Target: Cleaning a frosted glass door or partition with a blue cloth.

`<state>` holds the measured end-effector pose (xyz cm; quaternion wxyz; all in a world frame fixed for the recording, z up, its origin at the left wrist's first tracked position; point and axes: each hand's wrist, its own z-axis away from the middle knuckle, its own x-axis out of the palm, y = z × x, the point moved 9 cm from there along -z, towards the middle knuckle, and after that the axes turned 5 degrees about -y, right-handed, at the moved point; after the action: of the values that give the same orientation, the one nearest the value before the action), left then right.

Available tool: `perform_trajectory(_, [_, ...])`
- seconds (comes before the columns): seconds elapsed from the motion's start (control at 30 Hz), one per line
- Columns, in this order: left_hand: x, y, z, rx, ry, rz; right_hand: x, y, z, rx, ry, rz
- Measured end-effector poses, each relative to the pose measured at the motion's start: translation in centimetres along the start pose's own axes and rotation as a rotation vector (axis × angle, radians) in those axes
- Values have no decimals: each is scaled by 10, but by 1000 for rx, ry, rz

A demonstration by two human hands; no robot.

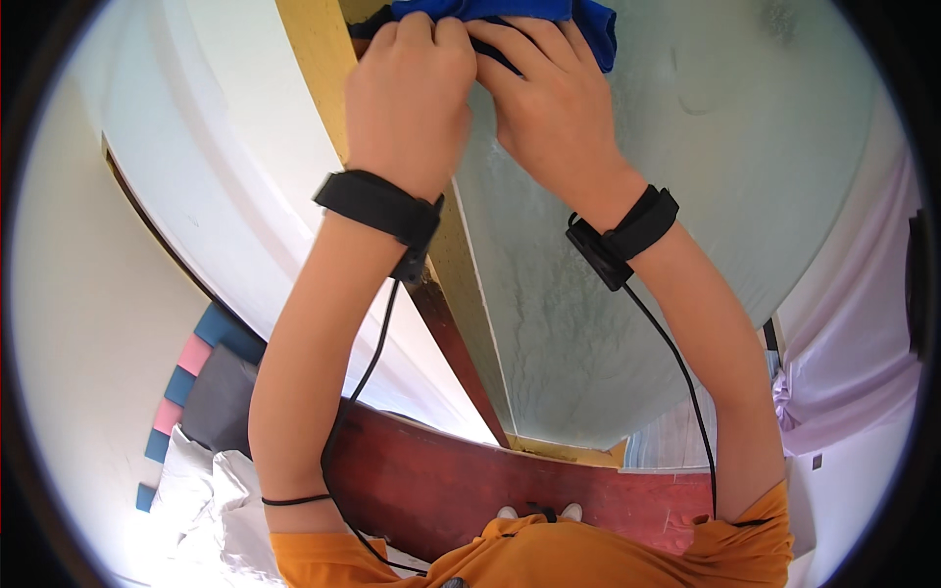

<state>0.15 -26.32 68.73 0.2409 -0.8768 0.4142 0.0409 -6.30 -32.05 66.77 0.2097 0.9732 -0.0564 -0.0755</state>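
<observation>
The blue cloth is soft, matte and creased; it lies bunched across the upper left edge of a translucent panel, its far side cut off by the upper border of view. Dark fabric shows between the two hands; whether it belongs to the same piece cannot be determined.

The left hand is clenched on the near margin of the blue cloth, knuckles raised, fingertips hidden. The right hand is just beside it, fingers spread and bent onto the cloth; their tips are covered, so its grasp cannot be confirmed.

The panel is grey-green, with cloudy streaks and smears. A yellow frame of flat, straight stock borders its left edge, with a brown section further down.

Each wrist carries a black strap with a small module and a thin cable trailing toward the orange garment. The left forearm and strap obstruct part of the frame; the right forearm crosses the panel.

Around: a worn red floor, pale shoes, a grey pillow on rumpled white bedding and, at right, a gathered lilac curtain.
</observation>
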Motion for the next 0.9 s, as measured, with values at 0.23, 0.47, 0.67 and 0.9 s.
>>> perform_trajectory(0.23, [1, 17, -7, -58, 89, 31, 4, 20, 1, 8, 136, -4])
perform_trajectory(0.47, [-12, 10, -36, 49, 175, -18, -13, 23, -32, -10, 92, -106])
perform_trajectory(0.67, [-24, -4, -84, 114, 264, 23, -23, 50, -69, -45, 213, -5])
perform_trajectory(0.9, [-24, -16, -95, 112, 227, 61, -26, 46, -77, -129, 211, 101])
